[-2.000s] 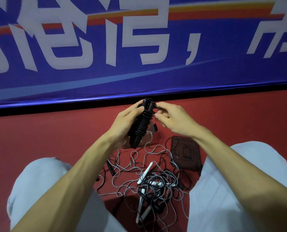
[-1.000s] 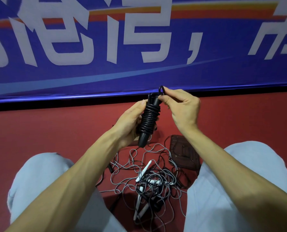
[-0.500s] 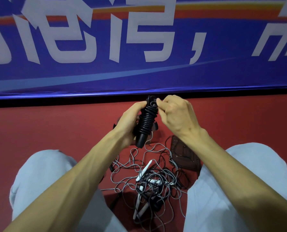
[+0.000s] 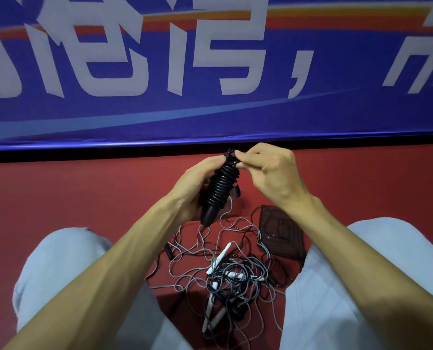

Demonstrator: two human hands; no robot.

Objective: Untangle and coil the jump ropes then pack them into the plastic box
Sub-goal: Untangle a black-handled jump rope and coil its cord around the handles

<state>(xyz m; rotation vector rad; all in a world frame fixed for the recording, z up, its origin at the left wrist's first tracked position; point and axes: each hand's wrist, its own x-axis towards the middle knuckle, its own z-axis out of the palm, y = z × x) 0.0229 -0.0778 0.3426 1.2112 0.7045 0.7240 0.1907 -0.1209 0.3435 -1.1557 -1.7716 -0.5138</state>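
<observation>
Head view: left hand (image 4: 192,184) grips the coiled black jump rope (image 4: 221,189), right hand (image 4: 273,173) pinches its loose end (image 4: 231,156), best tucked snugly under the last turn.

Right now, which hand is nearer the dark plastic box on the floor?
Right. The right hand, pinching the black jump rope, is above the dark plastic box; the left hand sits further left.

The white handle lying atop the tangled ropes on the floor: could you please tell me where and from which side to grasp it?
Probably its upper end, from above on the far side. The white handle lies slanted and that end looks free, while its lower end runs into the tangle. The left hand and right hand hold the coiled black rope.
</observation>
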